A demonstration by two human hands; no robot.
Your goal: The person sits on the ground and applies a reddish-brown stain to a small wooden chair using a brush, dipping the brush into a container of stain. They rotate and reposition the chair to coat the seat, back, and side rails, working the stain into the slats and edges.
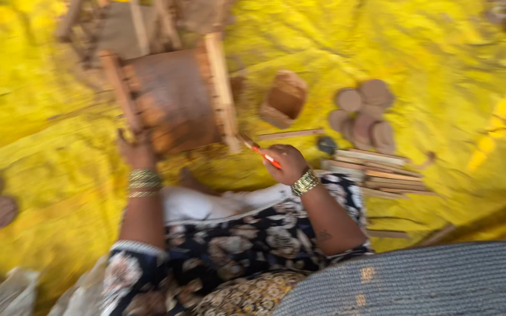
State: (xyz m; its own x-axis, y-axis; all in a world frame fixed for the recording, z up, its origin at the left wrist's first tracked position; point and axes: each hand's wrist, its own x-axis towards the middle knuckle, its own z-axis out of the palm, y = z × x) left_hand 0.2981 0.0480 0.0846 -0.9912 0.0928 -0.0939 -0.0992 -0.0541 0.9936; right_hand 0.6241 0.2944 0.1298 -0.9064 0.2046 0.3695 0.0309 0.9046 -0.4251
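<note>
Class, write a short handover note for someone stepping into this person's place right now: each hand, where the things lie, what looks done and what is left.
Left hand: steadies the near edge of the wooden frame on the yellow sheet.
Right hand: shut on a red-handled tool, its tip at the frame's near right corner.
Nearby: wooden sticks and round discs to the right, a small wooden box beyond the hand.
Done: frame looks largely assembled; blur hides detail.
Left: sticks and discs lie unused.
</note>
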